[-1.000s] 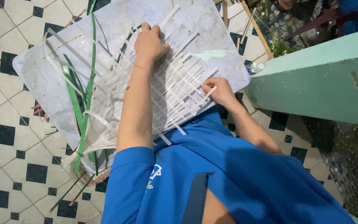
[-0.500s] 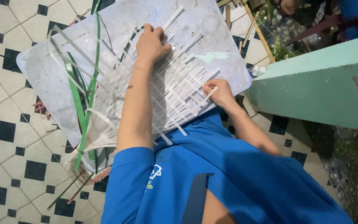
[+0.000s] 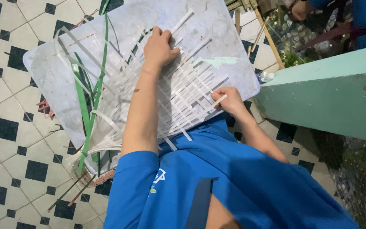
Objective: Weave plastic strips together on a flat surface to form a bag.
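We're mid-weave, as we read it: a flat mat of white plastic strips (image 3: 178, 95), criss-crossed, lies on the pale grey rectangular board (image 3: 56, 72) on the floor, just ahead of our blue shirt (image 3: 217, 182).

Near first: our right hand (image 3: 229, 101) sits at the mat's near-right edge, fingers pinched shut on the end of 1 white strip (image 3: 219, 100). Farther out, our left hand (image 3: 159, 46) presses flat on the woven part w/ fingers curled down onto the crossings; it pins the mat, clamps nothing we can see.

Step in hand, our guess: seating that 1 strip into the weave. Next move calls for keeping the left hand's weight on the mat so crossings don't slide, while the right draws the strip snug, over-under w/o skipping a row.

Counts:
- 2 hands of ours at work.
- 1 mat, 1 board.
- Green plastic strips (image 3: 90, 106) at the board's left: approx 3, overlapping, can't be sure.
- Loose white strips fanning off the left edge: too many and too tangled to count.
- 1 mint-green low wall (image 3: 327, 97) at right.
- 1 other person's hand (image 3: 299, 9), far top right, apart from us.
- Black-and-white tiled floor (image 3: 9, 127) all around.
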